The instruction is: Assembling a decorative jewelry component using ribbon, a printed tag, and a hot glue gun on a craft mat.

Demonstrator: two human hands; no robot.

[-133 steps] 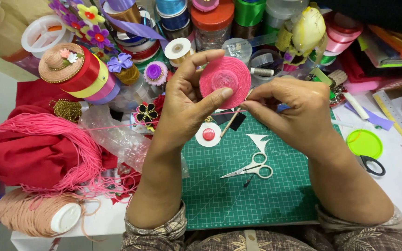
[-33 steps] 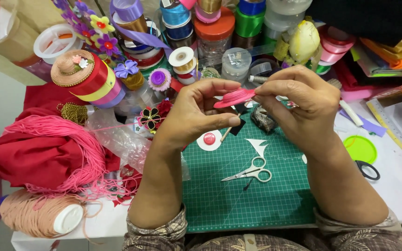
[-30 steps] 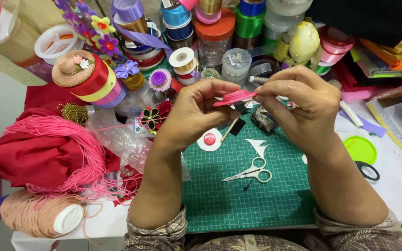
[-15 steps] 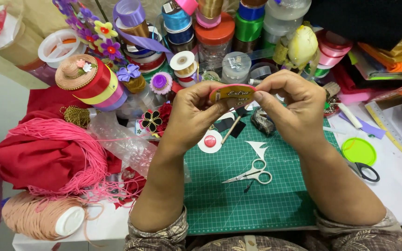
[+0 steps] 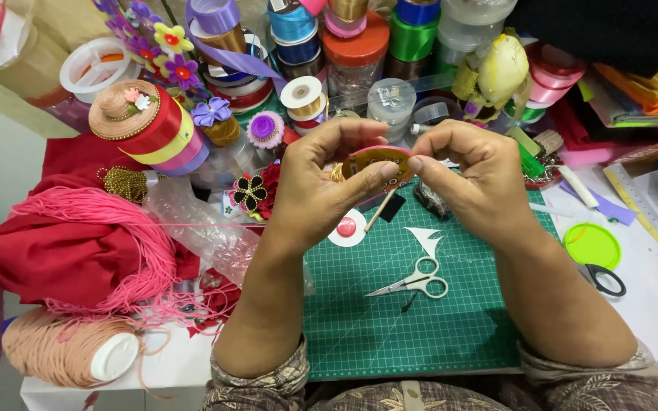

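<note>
Pink-edged disc (image 5: 378, 161), tan on the face turned toward you, is sitting raised above the green cutting mat (image 5: 390, 327), pinched between both of your hands. Your left hand (image 5: 317, 183) is gripping its left edge with thumb and curled fingers, and your right hand (image 5: 470, 179) is closing on its right edge with thumb and forefinger, so both sets of fingers are clamping the disc. A thin wooden stick (image 5: 379, 211) is slanting down from under the disc toward the mat.

Below your hands, small scissors (image 5: 414, 281) are lying on the mat, blades pointing left, with a white paper scrap (image 5: 425, 240) just above them. A white round piece with a red centre (image 5: 346, 227) is resting near your left wrist.

Crowding the far side, ribbon spools (image 5: 295, 23) and jars are standing in stacks, and a round ribbon-wrapped box (image 5: 142, 125) is sitting at the left beside red cloth (image 5: 62, 259) and pink cord (image 5: 127, 228). A green lid (image 5: 592, 245) is lying to the right of your right forearm.
</note>
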